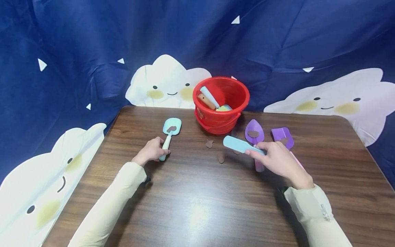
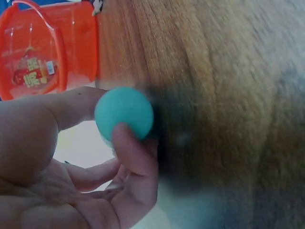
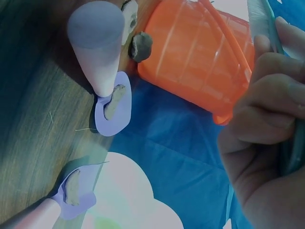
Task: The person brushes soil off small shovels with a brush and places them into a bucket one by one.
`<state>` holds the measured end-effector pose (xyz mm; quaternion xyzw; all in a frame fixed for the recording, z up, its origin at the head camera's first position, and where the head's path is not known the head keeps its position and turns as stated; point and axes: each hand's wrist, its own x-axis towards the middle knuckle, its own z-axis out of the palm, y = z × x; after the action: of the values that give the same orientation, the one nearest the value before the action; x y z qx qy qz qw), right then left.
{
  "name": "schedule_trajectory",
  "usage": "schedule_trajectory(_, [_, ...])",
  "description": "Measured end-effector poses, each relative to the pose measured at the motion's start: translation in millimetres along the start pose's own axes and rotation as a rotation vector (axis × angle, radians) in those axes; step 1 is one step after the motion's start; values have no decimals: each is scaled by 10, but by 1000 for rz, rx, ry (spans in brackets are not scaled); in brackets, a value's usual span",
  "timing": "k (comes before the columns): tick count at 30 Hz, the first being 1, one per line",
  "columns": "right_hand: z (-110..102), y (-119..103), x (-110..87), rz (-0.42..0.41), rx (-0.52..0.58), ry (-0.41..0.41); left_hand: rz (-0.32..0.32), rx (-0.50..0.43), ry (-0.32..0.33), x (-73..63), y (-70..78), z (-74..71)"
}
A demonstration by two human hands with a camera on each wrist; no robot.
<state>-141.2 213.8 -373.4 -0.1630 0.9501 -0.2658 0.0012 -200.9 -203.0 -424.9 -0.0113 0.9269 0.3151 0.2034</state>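
- A dark-blue cloth (image 1: pixel 191 34) printed with smiling white clouds and white triangles hangs behind a brown wood-grain table (image 1: pixel 172 206).
- The left hand (image 1: pixel 150 151) is closed round the handle of a mint shovel (image 1: pixel 168 140), left of the red bucket (image 1: pixel 216 118); the head view shows a brown lump (image 1: pixel 171 129) on its blade, while the left wrist view shows only the handle's round end.
- The right hand (image 1: pixel 279 159) grips a light-blue tool (image 1: pixel 239 144), crossing above the handle of a pointed purple shovel (image 1: pixel 254 126); the right wrist view shows its fingers curled round it.
- Only the head view looks into the bucket, at a pale-blue handle (image 1: pixel 209 96) and a brown handle (image 1: pixel 206 102).
- The left wrist view alone plainly shows the bucket's label (image 2: pixel 34 71), its yellow characters too blurred to read.
- Lettering (image 1: pixel 325 212) on the right sleeve seems to include "Slim".
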Motion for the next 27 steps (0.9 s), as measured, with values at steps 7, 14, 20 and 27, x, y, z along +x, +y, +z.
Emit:
schedule_trajectory(7, [29, 3, -16, 4, 8, -11, -2, -113, -46, 12, 38, 33])
schedule_trajectory(14, [46, 22, -25, -13, 18, 5, -44, -270, -103, 48, 31, 116])
schedule_trajectory(20, [52, 26, -36, -11, 37, 1, -48, -277, -72, 29, 70, 155])
schedule_trajectory(27, [51, -10, -30, -12, 57, -19, -40, -355, -89, -97, 205, 260])
